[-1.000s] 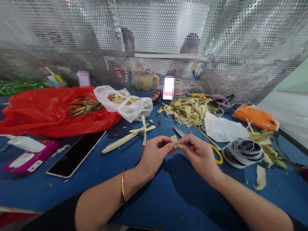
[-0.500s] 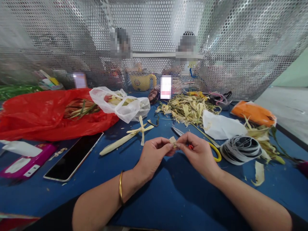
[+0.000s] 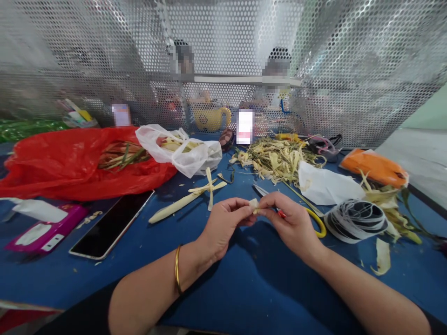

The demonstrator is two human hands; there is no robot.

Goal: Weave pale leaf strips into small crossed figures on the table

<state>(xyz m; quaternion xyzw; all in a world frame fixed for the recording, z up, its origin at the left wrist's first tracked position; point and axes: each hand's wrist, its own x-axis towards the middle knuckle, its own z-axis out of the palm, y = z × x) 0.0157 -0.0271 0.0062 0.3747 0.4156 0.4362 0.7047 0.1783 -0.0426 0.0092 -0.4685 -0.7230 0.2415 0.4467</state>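
Between thumb and fingers, my left hand point(image 3: 225, 225) pinches a small pale folded piece point(image 3: 254, 205), which looks like dried husk. From the other side, the fingertips of my right hand point(image 3: 291, 221) grip the same piece. Scissors with a yellow handle point(image 3: 320, 223) lie partly hidden behind my right hand, their blades pointing to the back left. A cross-like figure of pale husk strips point(image 3: 209, 187) rests on the blue table point(image 3: 223, 288), left of and beyond my hands, against a long pale husk roll point(image 3: 171, 208).
Left: red bag point(image 3: 70, 163), white bag point(image 3: 185, 153), black phone point(image 3: 111, 225), magenta pack point(image 3: 56, 232). Back right: dried husk pile point(image 3: 275, 160), white sheet point(image 3: 324, 184), wire coil point(image 3: 356, 221), orange packet point(image 3: 375, 167). A perforated metal screen point(image 3: 230, 42) stands behind; people sit beyond it.
The whole view has shifted slightly, so things appear a little further right. Both hands keep their pinch on the small piece, which appears turned a little.
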